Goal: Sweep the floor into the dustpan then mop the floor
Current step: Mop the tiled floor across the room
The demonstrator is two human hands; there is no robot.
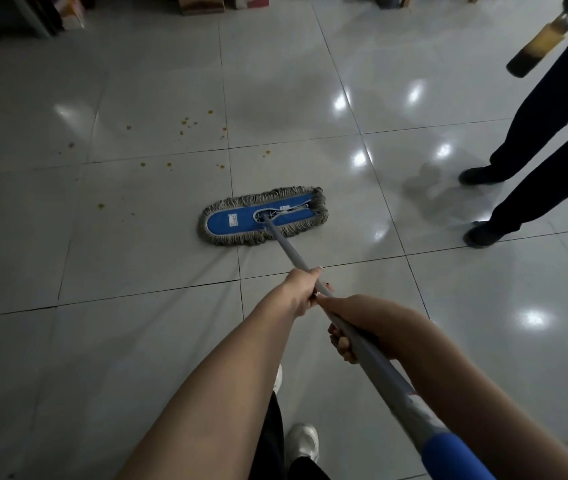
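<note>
Head view: mop [264, 216] lies flat on the floor [130, 244], ahead of the feet, fringe on the tile. Pole [287, 251] runs from the pad's centre joint back to both hands. Left hand [301, 292] sits further down the pole, fingers curled round it. Right hand [355, 327] is just behind, fingers clenched round the pole from underneath. Blue grip [455, 455] at the near end is unheld.

Handling, my read: light rig, stiff metal pole, soft cotton pad. The joint probably swivels, so the pad will twist if pushed off-axis. Bare metal looks slick, so the blue grip would suit the rear hand better. Hands are close together, so leverage is low.

Floor is glossy grey tile with dark grout lines and light glare, likely slippery once wet. Yellow-brown specks [185, 123] scatter beyond the pad to the left, apart from it, not yet swept up. No dustpan in view. Second person's legs [535, 150] stand to the right, near the mop's path, with a blurred bottle-like thing [539, 43] above them. Boxes [201, 1] line the far edge
</note>
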